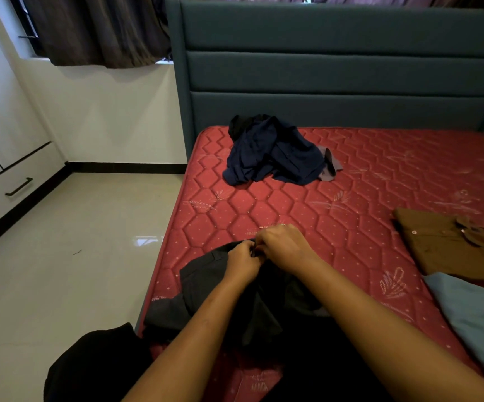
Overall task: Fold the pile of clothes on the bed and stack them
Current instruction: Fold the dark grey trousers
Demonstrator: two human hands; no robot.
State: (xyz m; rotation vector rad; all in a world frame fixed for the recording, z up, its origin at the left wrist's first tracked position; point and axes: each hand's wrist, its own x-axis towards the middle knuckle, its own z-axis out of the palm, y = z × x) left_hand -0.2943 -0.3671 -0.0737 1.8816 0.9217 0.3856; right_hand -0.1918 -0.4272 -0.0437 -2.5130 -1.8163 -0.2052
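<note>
A dark grey pair of trousers [206, 282] lies crumpled on the near part of the red mattress [293, 204]. My left hand [242, 262] and my right hand [284, 245] meet at its top edge, and both pinch the fabric there with curled fingers. An unfolded pile of dark navy clothes [272, 153] with a grey piece at its right sits farther back near the headboard. At the right lie a folded brown shirt [449, 245] and a folded blue garment [478, 314].
The teal headboard [336, 74] stands behind the mattress. Left of the bed is glossy tiled floor [69, 256], with a white drawer unit [8, 181] along the wall. A black garment [95, 364] hangs at the bed's near left corner.
</note>
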